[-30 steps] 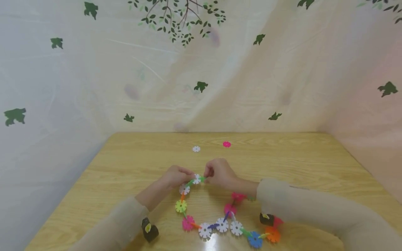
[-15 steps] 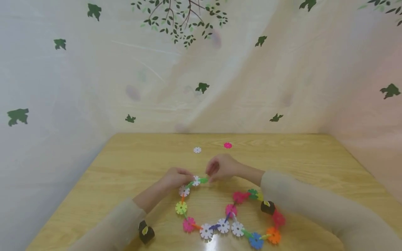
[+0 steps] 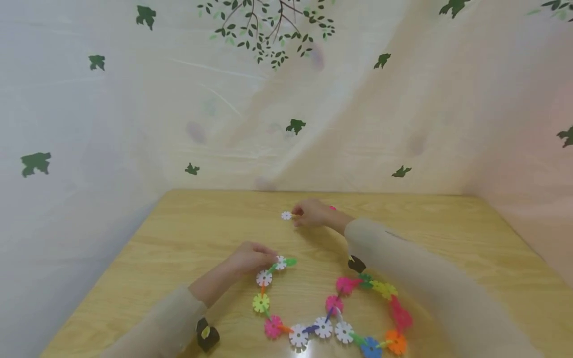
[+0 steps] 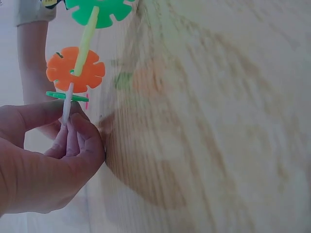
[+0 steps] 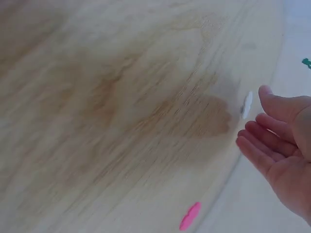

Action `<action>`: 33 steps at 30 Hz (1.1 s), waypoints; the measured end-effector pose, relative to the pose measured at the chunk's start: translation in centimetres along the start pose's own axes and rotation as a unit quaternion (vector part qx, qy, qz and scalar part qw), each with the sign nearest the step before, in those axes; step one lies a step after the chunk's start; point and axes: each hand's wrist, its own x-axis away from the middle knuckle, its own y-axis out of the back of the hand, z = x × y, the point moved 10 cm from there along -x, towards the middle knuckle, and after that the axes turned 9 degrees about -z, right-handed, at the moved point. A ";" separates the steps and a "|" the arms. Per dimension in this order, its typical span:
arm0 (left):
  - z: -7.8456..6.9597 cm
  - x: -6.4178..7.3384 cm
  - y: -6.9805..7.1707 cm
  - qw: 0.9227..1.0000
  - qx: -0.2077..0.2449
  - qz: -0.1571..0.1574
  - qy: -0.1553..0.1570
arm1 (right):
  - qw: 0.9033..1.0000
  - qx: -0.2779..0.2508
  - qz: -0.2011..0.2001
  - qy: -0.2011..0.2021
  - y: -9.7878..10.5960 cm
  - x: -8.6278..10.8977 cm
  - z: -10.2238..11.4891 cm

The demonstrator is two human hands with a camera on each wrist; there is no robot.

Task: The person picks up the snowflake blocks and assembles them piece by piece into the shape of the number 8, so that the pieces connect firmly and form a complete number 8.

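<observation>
My left hand (image 3: 251, 257) pinches a white flower-shaped disc (image 3: 280, 263) near the far end of a chain of slotted plastic discs. A green disc (image 3: 291, 261) sticks out sideways from it as the chain's tip. In the left wrist view, thumb and fingers grip the white disc edge-on, with an orange disc (image 4: 80, 70) beyond. My right hand (image 3: 313, 213) is stretched out toward the back of the table, beside a loose white disc (image 3: 286, 216). The right wrist view has its thumb and fingers spread apart, close to that disc, with no grip on it.
A loose pink disc (image 3: 333, 208) lies at the back, partly hidden by my right hand. The joined chain, with a blue disc (image 3: 371, 347) near the front, curves over the wooden table (image 3: 179, 223). A printed cloth (image 3: 250, 114) hangs behind and beside it.
My right hand has left the green disc at the chain's end and moved away from me to the loose white disc. My left hand keeps its pinch in nearly the same place.
</observation>
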 end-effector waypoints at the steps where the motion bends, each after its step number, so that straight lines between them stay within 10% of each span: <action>1: 0.1 -0.1 0.0 1.000 0.003 0.002 0.002 | 1.000 0.009 0.006 0.013 -0.4 -0.5 0.3; 17: -0.4 0.3 -0.1 1.000 0.006 0.000 0.003 | 0.999 0.035 -0.004 0.042 -1.1 -1.5 0.3; 33: -0.4 0.2 -0.3 1.000 0.001 0.021 0.008 | 0.996 -0.042 0.036 -0.067 -0.1 1.8 -2.1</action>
